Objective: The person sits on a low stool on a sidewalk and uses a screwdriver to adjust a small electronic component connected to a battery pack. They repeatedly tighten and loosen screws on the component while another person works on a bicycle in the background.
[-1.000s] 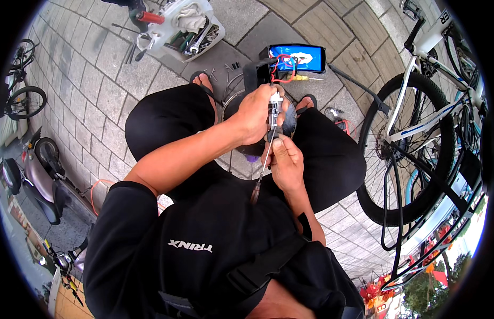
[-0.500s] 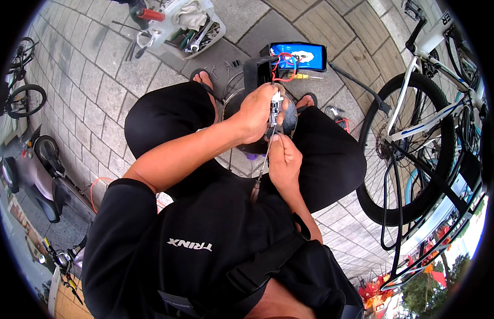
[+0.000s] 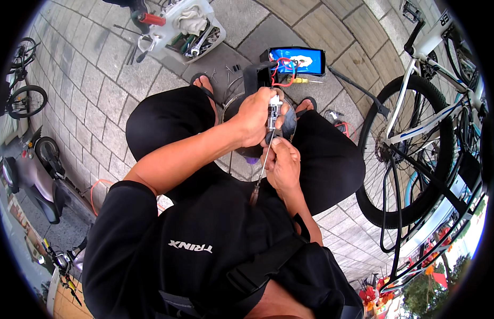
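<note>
My left hand (image 3: 253, 117) is closed around a small silver metal fitting (image 3: 273, 111) held upright between my legs. My right hand (image 3: 283, 162) is closed, pinching a small black piece (image 3: 270, 137) at the fitting's lower end, its thumb on top. A thin screwdriver-like tool (image 3: 255, 192) with a brown handle runs from those fingertips down toward my chest; its tip is hidden. Under my hands is a round dark object (image 3: 236, 106), partly covered. Just above stands a black housing (image 3: 253, 77) with red and blue wires (image 3: 284, 83) looping out.
A black-edged case with a blue face (image 3: 305, 62) and a yellow screwdriver (image 3: 301, 80) lie ahead. A plastic tool bin (image 3: 218, 40) is upper left, loose bolts (image 3: 228, 72) near it. A white bicycle (image 3: 422, 127) stands close right; a scooter (image 3: 42, 183) and bikes (image 3: 26, 101) are left.
Both hands stay on the fitting and black piece, shifting only slightly; my right fingers have moved a little around the piece. The surroundings look the same.
</note>
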Demonstrator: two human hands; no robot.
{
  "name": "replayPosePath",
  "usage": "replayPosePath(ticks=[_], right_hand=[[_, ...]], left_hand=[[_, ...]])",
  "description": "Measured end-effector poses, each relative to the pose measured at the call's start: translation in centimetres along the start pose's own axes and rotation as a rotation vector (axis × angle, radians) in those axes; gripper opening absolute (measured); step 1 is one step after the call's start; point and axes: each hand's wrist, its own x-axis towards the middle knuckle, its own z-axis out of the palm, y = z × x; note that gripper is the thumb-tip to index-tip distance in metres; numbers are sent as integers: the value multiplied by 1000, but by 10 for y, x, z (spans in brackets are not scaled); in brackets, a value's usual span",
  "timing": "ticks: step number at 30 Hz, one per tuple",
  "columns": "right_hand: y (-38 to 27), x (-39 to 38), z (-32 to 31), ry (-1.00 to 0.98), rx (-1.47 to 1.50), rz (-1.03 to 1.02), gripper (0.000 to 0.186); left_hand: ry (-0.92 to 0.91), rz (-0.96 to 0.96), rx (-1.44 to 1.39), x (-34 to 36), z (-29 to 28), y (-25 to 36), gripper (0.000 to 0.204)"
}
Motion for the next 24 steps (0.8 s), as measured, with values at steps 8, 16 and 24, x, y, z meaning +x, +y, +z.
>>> replayPosePath(ticks=[8,16,24], right_hand=[[-8,13,-15,61,-752,-592,12],[3,6,-4,103,-791,-680,26],[15,22,-3,-75,79,-97,20]], left_hand=[[24,53,12,20,24,4,20],[4,82,59,5,4,-5,19],[3,11,11,3,7,4,16]])
